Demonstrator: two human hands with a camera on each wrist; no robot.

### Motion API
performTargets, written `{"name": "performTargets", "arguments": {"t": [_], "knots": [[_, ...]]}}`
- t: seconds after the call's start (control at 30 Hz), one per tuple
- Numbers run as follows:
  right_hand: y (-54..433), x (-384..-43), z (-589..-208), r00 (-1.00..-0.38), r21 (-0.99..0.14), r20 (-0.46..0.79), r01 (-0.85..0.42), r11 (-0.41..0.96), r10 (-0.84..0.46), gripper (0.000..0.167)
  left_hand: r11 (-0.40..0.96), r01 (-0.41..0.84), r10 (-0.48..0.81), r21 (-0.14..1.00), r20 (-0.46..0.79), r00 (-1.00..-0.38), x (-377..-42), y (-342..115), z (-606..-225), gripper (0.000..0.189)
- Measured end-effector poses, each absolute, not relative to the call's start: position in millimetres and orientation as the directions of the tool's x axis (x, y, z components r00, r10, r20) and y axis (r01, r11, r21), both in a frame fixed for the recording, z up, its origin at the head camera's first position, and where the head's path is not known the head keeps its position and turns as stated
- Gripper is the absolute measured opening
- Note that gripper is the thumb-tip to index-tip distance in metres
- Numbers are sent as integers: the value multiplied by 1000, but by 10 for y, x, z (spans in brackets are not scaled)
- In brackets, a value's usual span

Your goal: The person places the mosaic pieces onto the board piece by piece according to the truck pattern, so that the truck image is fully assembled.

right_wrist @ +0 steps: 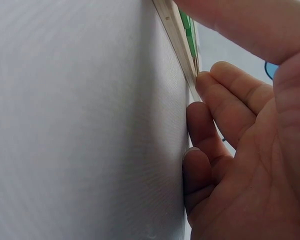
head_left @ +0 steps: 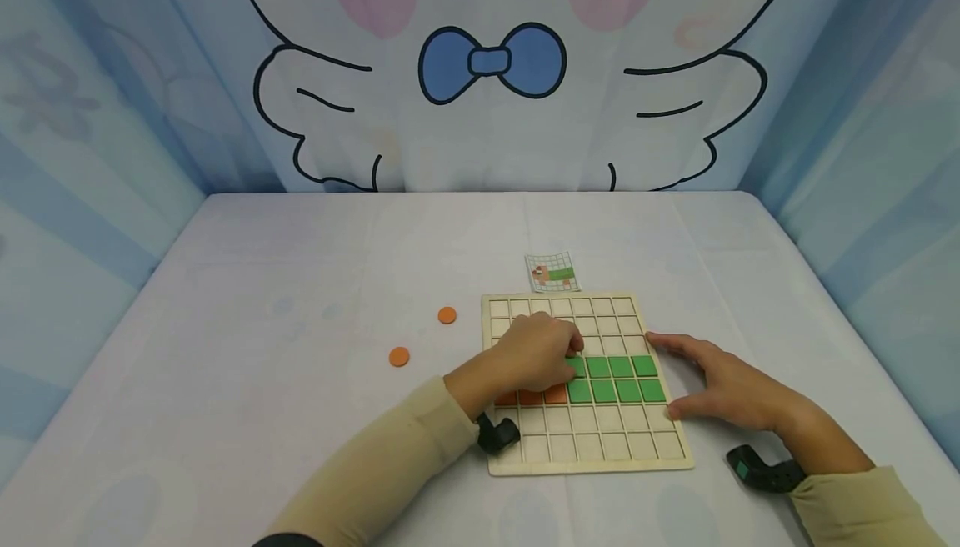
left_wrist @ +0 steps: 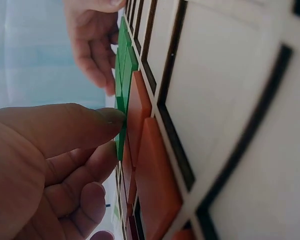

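Observation:
A wooden grid board (head_left: 585,447) lies on the table, with green square tiles (head_left: 621,367) in two rows and orange square tiles (head_left: 530,398) to their left. Over the board, my left hand (head_left: 534,353) pinches a green square tile (left_wrist: 121,146) between thumb and fingers, at the left end of the upper green row. The left wrist view shows it beside the orange tiles; whether it is fully seated I cannot tell. My right hand (head_left: 738,384) touches the board's right edge with its thumb and fingertips, the fingers only loosely bent. The left hand hides part of the board.
Two orange round discs (head_left: 399,356) lie on the table left of the board. Behind the board's top edge is a small picture card (head_left: 552,273) showing a green and orange pattern on a grid. Printed curtains (head_left: 487,138) hang behind and beside the table.

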State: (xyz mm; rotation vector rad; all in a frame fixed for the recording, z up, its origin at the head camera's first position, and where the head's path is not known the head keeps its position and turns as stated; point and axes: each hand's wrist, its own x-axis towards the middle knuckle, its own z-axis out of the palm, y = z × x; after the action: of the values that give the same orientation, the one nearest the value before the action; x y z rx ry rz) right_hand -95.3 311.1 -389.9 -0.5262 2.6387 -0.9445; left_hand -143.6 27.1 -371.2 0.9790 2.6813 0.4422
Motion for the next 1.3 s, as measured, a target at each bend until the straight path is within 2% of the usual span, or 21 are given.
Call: {"name": "performTargets", "arguments": {"t": [0.47, 0.73, 1.03, 1.3], "knots": [[3119, -953, -3913, -889, -664, -129, -252, 704, -440, 88, 708, 596, 667, 380, -81, -741, -1435, 243, -3760, 23], [3112, -952, -3910, -890, -666, -131, -248, 704, -437, 88, 711, 599, 674, 370, -115, -729, -1407, 204, -3721, 28], [3106, -970, -3889, -890, -661, -135, -247, 709, -436, 90, 677, 610, 697, 412, -90, -712, -1342, 92, -3669, 35], [3108, -957, -3896, -893, -658, -141, -237, 715, -426, 90, 666, 530, 655, 525, -73, -752, -1295, -162, -3620, 34]]}}
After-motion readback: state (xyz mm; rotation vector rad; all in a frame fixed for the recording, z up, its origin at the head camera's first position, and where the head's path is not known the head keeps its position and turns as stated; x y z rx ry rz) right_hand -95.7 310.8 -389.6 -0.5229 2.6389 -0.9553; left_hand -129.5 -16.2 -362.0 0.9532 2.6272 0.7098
